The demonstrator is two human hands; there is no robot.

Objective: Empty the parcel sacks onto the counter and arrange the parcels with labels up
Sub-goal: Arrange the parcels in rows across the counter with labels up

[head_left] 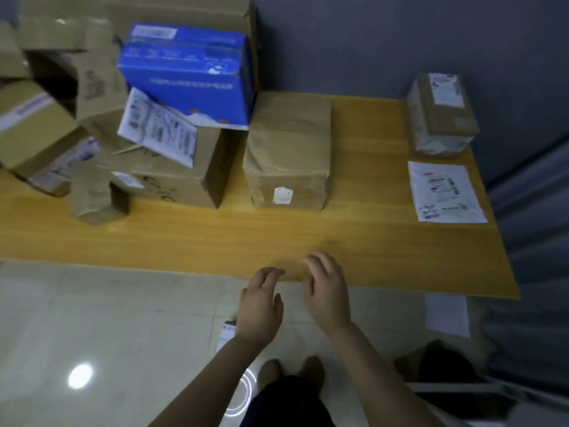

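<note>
L hand [261, 303] & R hand [328, 294] empty, fingers loose, at the counter [338, 235] near edge. I reckon the blue box [184, 78] slides off the tilted cartons [172, 177] far left if bumped.

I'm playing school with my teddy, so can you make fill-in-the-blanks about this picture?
The one box that isn't brown is ____.
The left hand and right hand hold ____.
The flat white parcel lies with its label facing ____.
Missing words: blue, nothing, up.
</note>
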